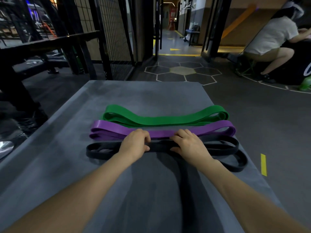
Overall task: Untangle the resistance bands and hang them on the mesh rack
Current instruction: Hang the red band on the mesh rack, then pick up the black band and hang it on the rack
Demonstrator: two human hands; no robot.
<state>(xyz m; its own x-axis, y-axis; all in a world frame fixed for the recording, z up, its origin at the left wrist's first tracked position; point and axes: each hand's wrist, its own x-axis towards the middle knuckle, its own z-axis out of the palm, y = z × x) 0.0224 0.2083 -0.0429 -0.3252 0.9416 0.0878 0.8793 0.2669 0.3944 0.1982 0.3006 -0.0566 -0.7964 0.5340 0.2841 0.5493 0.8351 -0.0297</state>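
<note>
Three bands on grey pad, laid side by side, long axes running left–right across view. Far to near: green band, purple band, black band. Green and purple folded into neat flat loops, touching along one edge. Black nearest body, just beside purple, less tidy: loops splayed at left end, one extra loop sagging toward near right edge of pad.

Left hand and right hand both on black band, near its middle, a short stretch of band showing between them. Left fingers curled over far edge, thumb at near edge: closed on the bundled strands. Right fingers likewise bent over top, thumb tucked at near side: appears clamped on same bundle, though underside hidden. Neither hand on purple or green.

Key relation: band axis perpendicular to both forearms, grip central, free ends out to either side. Hands about equally near; right hand closer to loose trailing loop.

Judgement: black band in hand for lift; straight pull upward likely leaves right-end loop dragging on pad, so gathering that loop first seems prudent. Tangle largely resolved, judging from separate lay of colours; hanging not yet done.

Mesh rack beyond pad, up and left of bands, well apart. Seated person far right, clear of work.
</note>
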